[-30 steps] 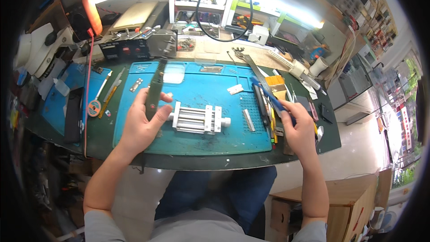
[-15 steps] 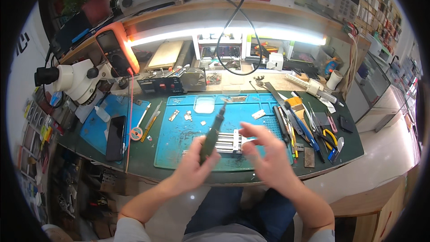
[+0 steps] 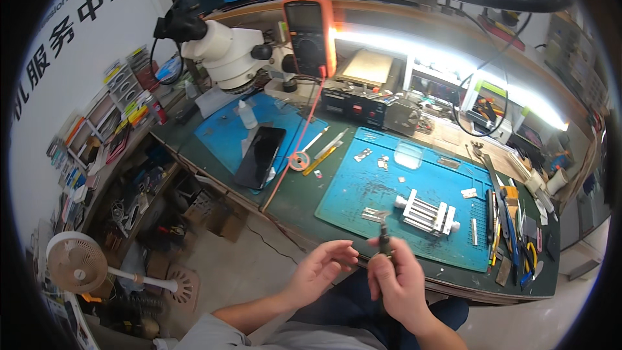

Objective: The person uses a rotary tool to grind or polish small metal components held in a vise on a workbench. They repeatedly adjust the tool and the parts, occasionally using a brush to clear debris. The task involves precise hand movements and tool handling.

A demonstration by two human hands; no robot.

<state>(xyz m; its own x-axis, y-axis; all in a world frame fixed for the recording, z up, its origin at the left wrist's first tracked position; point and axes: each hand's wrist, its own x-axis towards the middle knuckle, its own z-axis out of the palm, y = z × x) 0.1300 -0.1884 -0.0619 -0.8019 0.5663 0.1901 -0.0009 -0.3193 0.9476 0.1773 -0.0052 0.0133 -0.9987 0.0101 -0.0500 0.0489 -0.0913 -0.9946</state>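
My right hand (image 3: pixel 398 279) is closed around a dark green pen-shaped tool (image 3: pixel 385 241) with a slim metal tip pointing up and away. Its exact kind I cannot make out. To the left, my left hand (image 3: pixel 322 271) holds nothing, its fingers apart and slightly curled. Both hands are in front of the blue work mat (image 3: pixel 346 185). Beyond the tool, on the mat, lies a silver clamp fixture (image 3: pixel 424 212) with parallel rods. A small metal part (image 3: pixel 374 214) is close to the tool's tip.
A phone (image 3: pixel 260 157) and a solder-like spool (image 3: pixel 299 161) lie left of the mat. Behind them stand a white microscope (image 3: pixel 227 52) and an orange multimeter (image 3: pixel 310 32) with a red lead. Pliers (image 3: pixel 532 269) and several hand tools crowd the right side. A fan (image 3: pixel 78 262) stands lower left.
The tool has passed from my left hand to my right hand. Both hands have drawn back toward my lap. The view has swung left, bringing the fan and wall in.
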